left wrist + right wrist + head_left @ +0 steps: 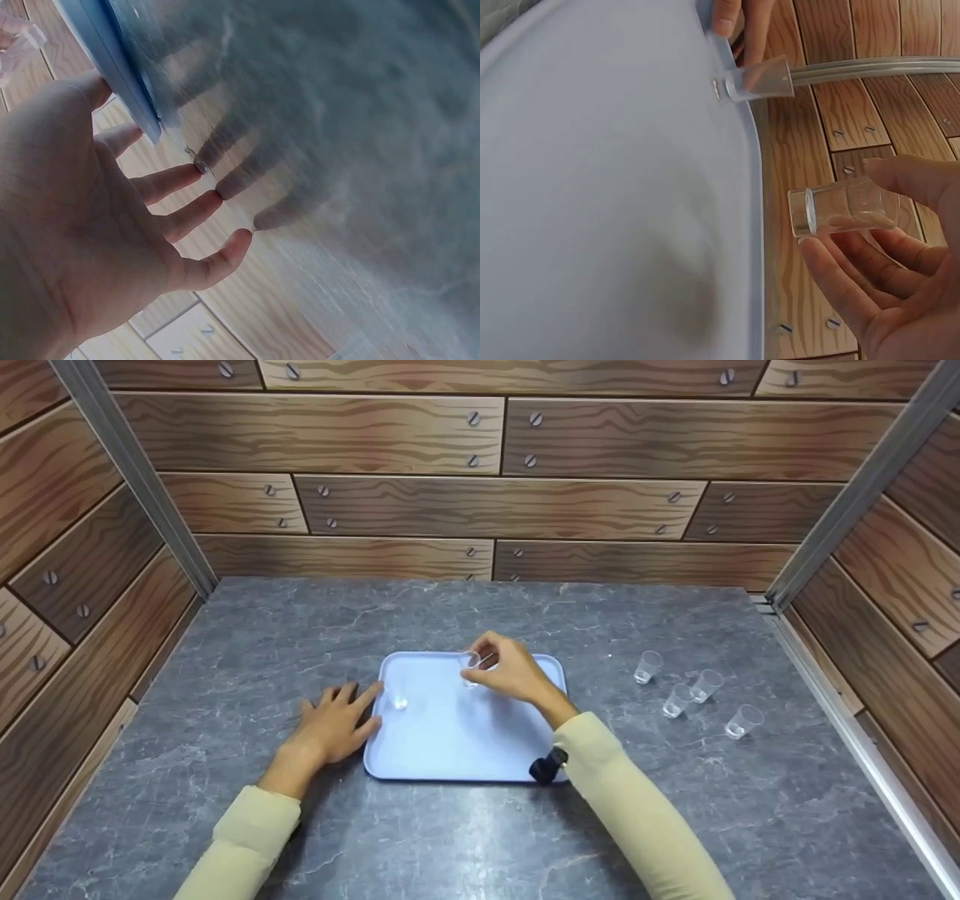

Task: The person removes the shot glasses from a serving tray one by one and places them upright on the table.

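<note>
Between thumb and fingers, my right hand (pixel 510 666) pinches a small clear shot glass (pixel 469 661) over the back part of the light blue tray (pixel 450 750). In the right wrist view this glass (pixel 844 208) appears beside the tray's rim, its thick base free of the fingers. Another clear shot glass (pixel 400 699) stands on the tray near its left side. My left hand (pixel 330 727) rests on the table with its fingers spread, thumb and index finger at the tray's left edge. In the left wrist view the tray's rim (pixel 124 75) lies against the thumb side of that hand.
Several more clear shot glasses stand on the grey marbled table (pixel 660 810) to the right of the tray, the nearest glass (pixel 744 721) farthest right. Wood-patterned walls (pixel 397 502) and metal corner posts (pixel 855 487) enclose the table's back and sides.
</note>
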`<state>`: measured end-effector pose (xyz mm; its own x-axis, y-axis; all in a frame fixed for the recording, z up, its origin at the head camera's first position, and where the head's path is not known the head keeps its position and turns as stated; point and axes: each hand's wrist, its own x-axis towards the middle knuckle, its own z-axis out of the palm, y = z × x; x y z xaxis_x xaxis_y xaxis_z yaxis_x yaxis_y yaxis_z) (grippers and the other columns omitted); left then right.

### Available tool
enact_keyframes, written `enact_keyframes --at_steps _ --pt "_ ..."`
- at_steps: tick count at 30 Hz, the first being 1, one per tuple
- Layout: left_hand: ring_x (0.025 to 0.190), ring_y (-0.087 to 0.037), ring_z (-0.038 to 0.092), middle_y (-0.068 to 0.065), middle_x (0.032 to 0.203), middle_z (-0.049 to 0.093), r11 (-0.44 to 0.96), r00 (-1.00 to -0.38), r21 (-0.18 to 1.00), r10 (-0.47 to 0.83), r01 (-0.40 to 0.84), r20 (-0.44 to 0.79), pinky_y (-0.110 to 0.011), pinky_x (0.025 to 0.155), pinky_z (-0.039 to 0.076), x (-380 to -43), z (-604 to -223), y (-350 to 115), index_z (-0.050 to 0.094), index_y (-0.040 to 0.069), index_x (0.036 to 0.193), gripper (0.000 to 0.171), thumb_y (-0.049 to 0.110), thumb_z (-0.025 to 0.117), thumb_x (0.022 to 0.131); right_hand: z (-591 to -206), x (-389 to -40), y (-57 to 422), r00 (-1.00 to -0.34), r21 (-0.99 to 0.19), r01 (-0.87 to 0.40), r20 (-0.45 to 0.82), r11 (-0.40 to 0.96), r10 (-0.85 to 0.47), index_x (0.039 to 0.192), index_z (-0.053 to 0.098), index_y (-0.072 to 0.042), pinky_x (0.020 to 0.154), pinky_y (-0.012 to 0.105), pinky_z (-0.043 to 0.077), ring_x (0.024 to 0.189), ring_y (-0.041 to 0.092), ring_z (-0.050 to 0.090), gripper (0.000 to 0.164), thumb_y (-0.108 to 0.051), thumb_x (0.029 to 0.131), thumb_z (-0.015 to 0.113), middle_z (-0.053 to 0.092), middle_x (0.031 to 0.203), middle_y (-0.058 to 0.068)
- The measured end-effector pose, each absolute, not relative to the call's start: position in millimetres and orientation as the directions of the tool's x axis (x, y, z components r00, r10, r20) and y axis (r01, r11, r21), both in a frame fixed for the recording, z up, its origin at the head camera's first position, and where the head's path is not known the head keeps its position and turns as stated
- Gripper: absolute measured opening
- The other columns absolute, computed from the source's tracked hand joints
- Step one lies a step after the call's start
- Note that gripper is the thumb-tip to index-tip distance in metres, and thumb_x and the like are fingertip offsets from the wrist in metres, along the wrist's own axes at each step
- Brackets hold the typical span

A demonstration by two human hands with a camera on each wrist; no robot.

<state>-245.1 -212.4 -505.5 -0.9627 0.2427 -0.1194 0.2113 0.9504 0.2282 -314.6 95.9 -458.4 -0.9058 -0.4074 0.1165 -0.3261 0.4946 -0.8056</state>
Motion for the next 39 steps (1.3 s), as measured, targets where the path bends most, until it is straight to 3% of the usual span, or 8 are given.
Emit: enact_keyframes --at_steps 6,14,27,39 --pt "0.145 -0.052 0.037 -0.026 0.16 0.039 0.952 -0.964 0.225 0.239 0.208 -0.12 -0.085 0.106 0.026 -245.0 -505.9 -212.8 0.033 0.025 0.163 0.06 0.045 0.046 0.108 -453.6 -312.4 121.3 -0.922 -0.805 -0.311 0.126 0.506 -0.366 0.112 0.066 -0.001 0.092 0.042 0.057 0.1 0.03 0.071 0.032 -0.016 0.088 0.081 0.073 0.108 0.017" --pt "0.146 -0.052 0.036 -0.026 0.161 0.037 0.949 -0.962 0.233 0.244 0.211 -0.123 -0.084 0.107 0.026 -246.0 -505.7 -212.9 0.032 0.026 0.163 0.061 0.045 0.046 0.108 -456.8 -311.2 153.5 -0.943 -0.825 -0.288 0.157 0.487 -0.293 0.111 0.065 0.004 0.094 0.047 0.056 0.098 0.031 0.07 0.033 -0.01 0.086 0.08 0.073 0.107 0.023" --pt "0.145 -0.051 0.036 -0.026 0.161 0.038 0.947 -0.96 0.235 0.251 0.218 -0.121 -0.084 0.105 0.028 -246.6 -507.0 -213.3 0.032 0.026 0.163 0.06 0.045 0.045 0.108 -466.0 -312.2 202.4 -0.974 -0.804 -0.216 0.135 0.555 -0.184 0.112 0.064 0.004 0.082 0.02 0.052 0.093 0.023 0.069 0.033 -0.01 0.086 0.079 0.074 0.107 0.023" --pt "0.145 -0.051 0.037 -0.027 0.16 0.039 0.948 -0.961 0.232 0.251 0.219 -0.119 -0.083 0.105 0.028 -247.0 -507.3 -213.6 0.032 0.026 0.163 0.06 0.045 0.046 0.108 -477.6 -317.0 242.1 -0.985 -0.758 -0.173 0.151 0.629 -0.088 0.113 0.063 0.006 0.075 0.012 0.049 0.1 0.036 0.073 0.034 -0.011 0.086 0.077 0.073 0.109 0.026"
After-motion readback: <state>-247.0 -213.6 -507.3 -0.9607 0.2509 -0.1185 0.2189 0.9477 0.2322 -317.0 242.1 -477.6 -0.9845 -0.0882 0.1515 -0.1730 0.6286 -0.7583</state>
